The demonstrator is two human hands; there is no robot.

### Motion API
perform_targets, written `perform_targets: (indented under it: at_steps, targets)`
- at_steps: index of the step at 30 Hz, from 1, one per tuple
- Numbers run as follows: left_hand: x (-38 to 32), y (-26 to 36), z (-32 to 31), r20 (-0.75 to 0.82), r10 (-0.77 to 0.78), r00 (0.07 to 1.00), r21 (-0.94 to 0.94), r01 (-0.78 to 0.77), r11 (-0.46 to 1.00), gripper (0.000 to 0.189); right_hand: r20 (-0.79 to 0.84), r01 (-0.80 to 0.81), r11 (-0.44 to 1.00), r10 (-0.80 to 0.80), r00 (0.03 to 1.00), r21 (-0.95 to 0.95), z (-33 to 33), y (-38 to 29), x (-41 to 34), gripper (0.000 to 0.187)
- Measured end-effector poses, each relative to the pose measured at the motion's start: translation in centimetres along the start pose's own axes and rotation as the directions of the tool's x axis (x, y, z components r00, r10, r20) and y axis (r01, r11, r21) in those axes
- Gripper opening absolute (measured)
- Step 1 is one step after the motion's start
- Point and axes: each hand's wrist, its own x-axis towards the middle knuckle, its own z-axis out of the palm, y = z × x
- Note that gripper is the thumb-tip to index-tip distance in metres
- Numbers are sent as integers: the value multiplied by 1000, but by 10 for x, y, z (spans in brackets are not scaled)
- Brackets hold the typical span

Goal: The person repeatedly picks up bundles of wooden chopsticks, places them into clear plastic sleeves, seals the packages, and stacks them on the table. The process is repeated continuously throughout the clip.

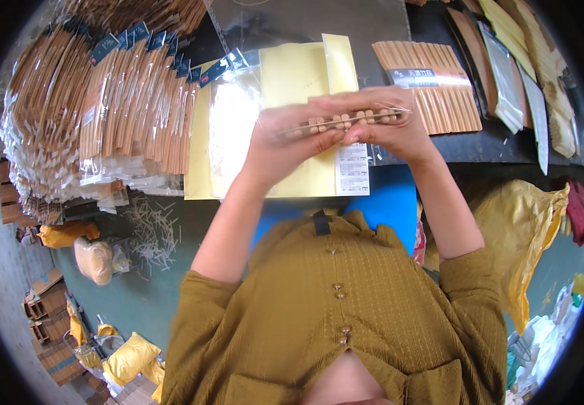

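Both hands, my left hand (289, 136) and my right hand (388, 121), grip one bundle of wooden chopsticks (342, 121) between them, its stick ends facing me. Clear film shows around the bundle. Below the hands lies a yellow sheet (292, 66), with a clear plastic bag (236, 111) on its left part and a sheet of printed labels (353, 174) at its lower right. A row of chopsticks with a printed paper band (426, 78) lies to the right of my right hand.
Many bagged chopstick packs (135, 111) are piled at the table's left. Along the right edge lie clear bags (504, 86) and yellow paper strips (512, 30). A blue seat (388, 202) shows below the table edge, and a yellow sack (520, 228) is at the right.
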Motion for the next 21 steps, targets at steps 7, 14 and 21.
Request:
perform_targets:
  at_steps: [7, 14, 21]
  targets:
    - [-17, -72, 4, 12, -118, 993, 157, 115, 981, 23, -85, -269, 963, 270, 959, 15, -2, 60, -26, 28]
    - [-21, -108, 6, 26, -286, 958, 165, 278, 946, 38, -174, -460, 870, 432, 885, -176, 0, 93, -44, 37]
    - [-12, -52, -22, -8, -105, 994, -138, 103, 985, 44, -134, -35, 996, 46, 990, 85, -14, 34, -13, 36]
